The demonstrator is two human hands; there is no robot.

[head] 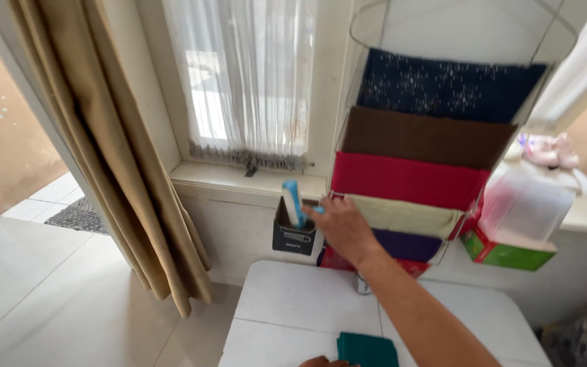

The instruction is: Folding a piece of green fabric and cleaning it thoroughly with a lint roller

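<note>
Right hand (343, 228) puts blue tool (293, 202) in, seemingly, dark holder (292, 234).

left hand (324, 362) cut off by bottom edge beside green cloth (368, 350).

Head view: worn on the person's head, looking forward and down.
Faces: window (246, 75) wall, above the white surface (293, 312).
Nearness: arm's reach.

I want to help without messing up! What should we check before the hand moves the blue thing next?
1. Right hand grips the blue thing: ok.
2. Blue thing is over the dark holder: ok.
3. Room inside the holder: cannot tell.
4. Left hand free: cannot tell, it is barely in view.
5. Green cloth lies flat on the white table: ok.
</note>
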